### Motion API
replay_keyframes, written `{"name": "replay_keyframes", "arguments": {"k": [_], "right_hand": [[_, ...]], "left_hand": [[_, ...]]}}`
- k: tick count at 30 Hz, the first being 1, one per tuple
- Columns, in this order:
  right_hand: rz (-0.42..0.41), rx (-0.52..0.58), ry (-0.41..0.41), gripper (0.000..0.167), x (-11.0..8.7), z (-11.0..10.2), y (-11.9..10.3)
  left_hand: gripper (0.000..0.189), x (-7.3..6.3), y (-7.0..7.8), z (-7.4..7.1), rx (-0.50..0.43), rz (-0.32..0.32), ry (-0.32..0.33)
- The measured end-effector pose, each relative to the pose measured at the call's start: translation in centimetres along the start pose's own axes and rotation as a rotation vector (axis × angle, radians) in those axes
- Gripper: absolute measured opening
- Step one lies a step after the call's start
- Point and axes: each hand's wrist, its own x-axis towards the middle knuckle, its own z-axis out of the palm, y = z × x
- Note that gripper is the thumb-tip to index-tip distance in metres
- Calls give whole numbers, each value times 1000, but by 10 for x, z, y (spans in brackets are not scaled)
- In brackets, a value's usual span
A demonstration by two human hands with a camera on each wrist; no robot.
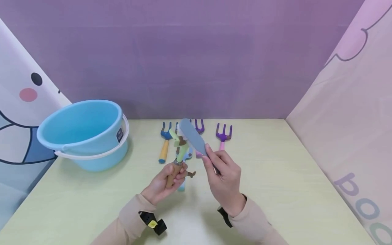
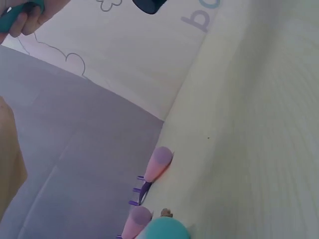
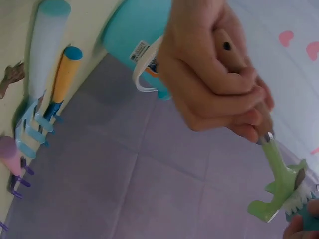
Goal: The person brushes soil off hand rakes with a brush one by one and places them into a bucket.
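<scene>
My left hand [image 1: 165, 180] grips the wooden handle of a small green garden rake [image 1: 182, 153], its head pointing up and away. Brown dirt sticks to the rake's head. My right hand [image 1: 225, 177] holds a blue scrubbing brush [image 1: 193, 136] by its handle, tilted over the rake head. In the right wrist view the brush's white bristles [image 3: 300, 195] are right at the rake's green head [image 3: 284, 186]. The left wrist view shows my right hand [image 2: 31, 20] around the teal brush handle at the top left corner.
Behind the hands lie a blue fork with yellow handle [image 1: 164, 149], a light blue fork [image 3: 34, 122] and two purple forks with pink handles, one on the right [image 1: 223, 136]. A brown clod [image 1: 191, 174] lies nearby. A blue bucket [image 1: 98, 165] with white handle stands left.
</scene>
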Motion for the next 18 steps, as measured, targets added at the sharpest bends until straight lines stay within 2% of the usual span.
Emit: {"name": "replay_keyframes", "arguments": {"k": [4, 8, 13, 18], "right_hand": [[-83, -197, -11, 27, 0, 0, 0], [-140, -325, -41, 26, -2, -2, 0], [-162, -372, -57, 26, -5, -5, 3], [-134, -351, -39, 27, -7, -9, 7]], "left_hand": [[19, 2, 0, 3, -23, 11, 39], [20, 2, -1, 4, -52, 24, 48], [18, 3, -3, 4, -72, 46, 30], [19, 4, -6, 4, -75, 30, 60]]}}
